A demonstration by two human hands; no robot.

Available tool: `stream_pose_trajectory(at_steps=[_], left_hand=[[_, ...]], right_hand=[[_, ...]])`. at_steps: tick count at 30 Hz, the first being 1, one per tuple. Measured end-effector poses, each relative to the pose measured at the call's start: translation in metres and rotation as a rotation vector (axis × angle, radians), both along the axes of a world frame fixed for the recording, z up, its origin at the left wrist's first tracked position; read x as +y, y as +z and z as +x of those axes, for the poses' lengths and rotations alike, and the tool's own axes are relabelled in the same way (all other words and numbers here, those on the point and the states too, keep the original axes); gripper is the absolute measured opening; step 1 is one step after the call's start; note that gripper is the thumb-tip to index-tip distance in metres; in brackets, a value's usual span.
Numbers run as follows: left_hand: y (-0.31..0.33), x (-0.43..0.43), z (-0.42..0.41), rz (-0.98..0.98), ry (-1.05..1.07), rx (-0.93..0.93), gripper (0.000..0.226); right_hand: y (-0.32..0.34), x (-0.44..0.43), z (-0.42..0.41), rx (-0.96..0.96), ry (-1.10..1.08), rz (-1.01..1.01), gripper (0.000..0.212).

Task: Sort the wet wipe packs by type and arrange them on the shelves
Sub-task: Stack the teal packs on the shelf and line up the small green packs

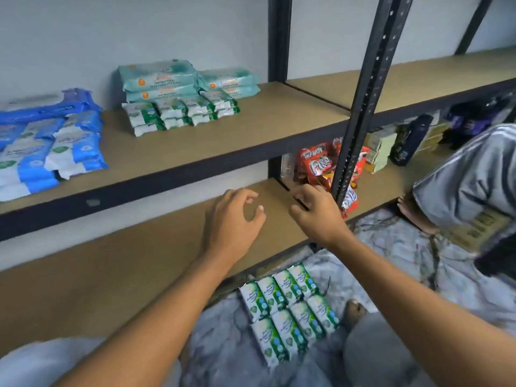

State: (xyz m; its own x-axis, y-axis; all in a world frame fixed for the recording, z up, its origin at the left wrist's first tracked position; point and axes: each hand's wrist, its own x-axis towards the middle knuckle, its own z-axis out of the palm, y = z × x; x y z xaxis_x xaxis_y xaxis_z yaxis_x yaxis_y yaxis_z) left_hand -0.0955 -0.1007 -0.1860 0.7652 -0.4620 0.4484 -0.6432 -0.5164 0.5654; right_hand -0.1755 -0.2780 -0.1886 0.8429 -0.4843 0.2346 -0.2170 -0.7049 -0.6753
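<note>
Lower shelf (134,263): bare brown fibreboard, matte, with a dark metal front rail. Most of its length to the left of the hands is open board.

Left hand (233,219): hovers above the lower shelf's front half. Fingers are loosely bent and spread apart, and it holds nothing.

Right hand (314,213): at the shelf's right end, just beside the perforated black upright (363,107). Its fingers (300,195) are bent down toward the seam between boards. I cannot tell whether they grip anything or only touch.

Upper shelf (237,135): same board.
- The right half is free.
- Blue wipe packs (55,146), glossy film, overlap at the far left and reach the front edge.
- Teal antibacterial packs (167,76), soft pillow shapes, are stacked against the wall.
- Small green-and-white packs (178,113) are stacked just in front of the teal ones.

Floor (405,247): marble-patterned. Green-and-white wipe packs (287,311) lie flat in two rows, edges touching, just below the lower shelf's front rail (between my forearms).

Next bay: crinkled red snack packets (318,163) crowd the upright.

A seated person in grey striped fabric (469,174) fills the right side.
</note>
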Motion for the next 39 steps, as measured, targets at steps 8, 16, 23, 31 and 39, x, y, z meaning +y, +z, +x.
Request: stream_pose_trajectory(at_steps=[8, 16, 23, 31, 39], left_hand=[[-0.143, -0.006, -0.044, 0.158, 0.011, 0.46, 0.019], [-0.278, -0.002, -0.097, 0.301, 0.258, 0.853, 0.028], [-0.355, 0.003, -0.12, 0.314, 0.362, 0.987, 0.048], [-0.388, -0.01, -0.115, 0.302, 0.355, 0.995, 0.059], [-0.402, -0.022, -0.117, 0.1, 0.441, 1.062, 0.06]], right_hand=[[-0.132, -0.004, -0.052, 0.294, -0.059, 0.278, 0.026], [-0.257, 0.009, -0.086, 0.573, -0.114, 0.479, 0.018], [-0.342, 0.034, -0.103, 0.741, -0.005, 0.447, 0.044], [-0.383, 0.04, -0.095, 0.739, -0.033, 0.232, 0.057], [-0.397, 0.055, -0.088, 0.721, -0.126, 0.187, 0.053]])
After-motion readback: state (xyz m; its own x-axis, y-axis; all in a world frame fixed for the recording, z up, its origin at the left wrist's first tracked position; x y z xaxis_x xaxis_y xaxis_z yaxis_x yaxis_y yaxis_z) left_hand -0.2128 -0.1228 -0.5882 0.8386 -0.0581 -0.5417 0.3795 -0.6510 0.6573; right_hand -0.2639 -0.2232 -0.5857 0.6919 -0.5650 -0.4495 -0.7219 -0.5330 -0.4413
